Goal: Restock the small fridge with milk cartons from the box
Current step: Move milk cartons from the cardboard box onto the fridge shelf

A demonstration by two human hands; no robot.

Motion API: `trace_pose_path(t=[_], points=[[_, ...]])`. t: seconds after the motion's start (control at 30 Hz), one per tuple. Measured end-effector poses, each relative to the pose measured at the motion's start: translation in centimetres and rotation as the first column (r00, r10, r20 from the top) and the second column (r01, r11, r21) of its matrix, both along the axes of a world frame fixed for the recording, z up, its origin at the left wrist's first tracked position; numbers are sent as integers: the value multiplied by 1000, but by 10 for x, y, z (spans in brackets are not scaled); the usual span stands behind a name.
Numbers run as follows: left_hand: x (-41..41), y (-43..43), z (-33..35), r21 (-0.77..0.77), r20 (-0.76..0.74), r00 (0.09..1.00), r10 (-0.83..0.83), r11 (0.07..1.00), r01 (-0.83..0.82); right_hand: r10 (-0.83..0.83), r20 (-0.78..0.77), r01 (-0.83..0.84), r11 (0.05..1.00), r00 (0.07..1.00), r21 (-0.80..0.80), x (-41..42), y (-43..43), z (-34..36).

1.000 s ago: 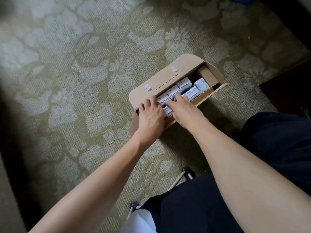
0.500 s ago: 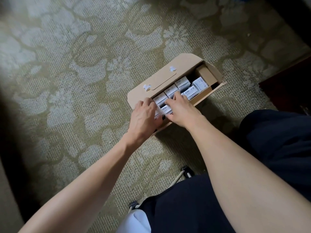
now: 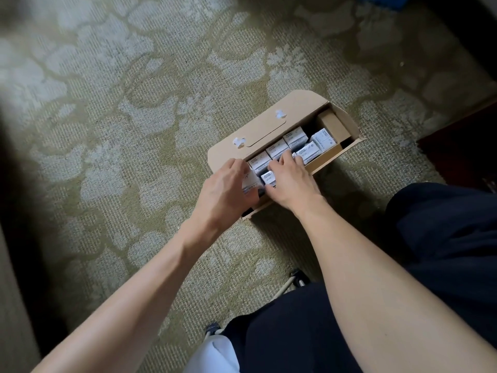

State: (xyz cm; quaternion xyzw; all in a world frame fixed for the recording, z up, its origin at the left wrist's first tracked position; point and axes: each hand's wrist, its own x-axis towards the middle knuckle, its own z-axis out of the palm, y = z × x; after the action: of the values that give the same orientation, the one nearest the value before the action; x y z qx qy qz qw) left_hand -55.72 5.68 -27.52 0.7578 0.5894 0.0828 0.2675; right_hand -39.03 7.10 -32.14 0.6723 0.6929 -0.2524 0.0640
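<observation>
Since the earlier frames the left hand (image 3: 228, 189) has closed on the end carton (image 3: 250, 181), thumb now under it and fingers over its top. The right hand (image 3: 291, 181) lies just beside, fingers bent over the near row; whether it grips one cannot be told. The remaining cartons (image 3: 295, 135) stand in two rows inside the open cardboard box (image 3: 269, 125), flap folded back. The box rests on the patterned carpet (image 3: 134, 130), near the person's dark-clothed knee (image 3: 443, 238)

light: dim, soft, diffuse | shadow: dark band far left of box (image 3: 269, 125), dark corner upper right of it, soft shadow just below it | blur: edges soft, vignetted | wide-angle bend at edges
</observation>
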Motion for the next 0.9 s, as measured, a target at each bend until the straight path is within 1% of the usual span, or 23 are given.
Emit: trace_pose_path(t=[0.13,0.3,0.5,0.6,0.73,0.83,0.9], points=[[-12,-2,24,35,36,999,-6,999,5,27,-20,-28,998,999,-52,3,4,2],[-19,-8,40,77,57,998,23,997,-28,26,12,-25,998,1000,-56,1,2,2],[-26,-14,38,102,20,999,50,993,-51,5,37,-3,999,999,-49,-4,2,3],[-23,-12,32,119,5,998,69,990,-69,8,88,-4,999,996,-53,-10,2,6],[-20,-15,27,83,37,995,98,991,-101,59,190,-53,998,980,-36,-27,-2,6],[-19,-17,25,53,77,985,151,986,-156,55,184,-52,998,981,-20,-30,-3,7],[-19,-18,26,38,101,977,188,981,-192,33,151,-32,999,988,-9,-27,-2,12]])
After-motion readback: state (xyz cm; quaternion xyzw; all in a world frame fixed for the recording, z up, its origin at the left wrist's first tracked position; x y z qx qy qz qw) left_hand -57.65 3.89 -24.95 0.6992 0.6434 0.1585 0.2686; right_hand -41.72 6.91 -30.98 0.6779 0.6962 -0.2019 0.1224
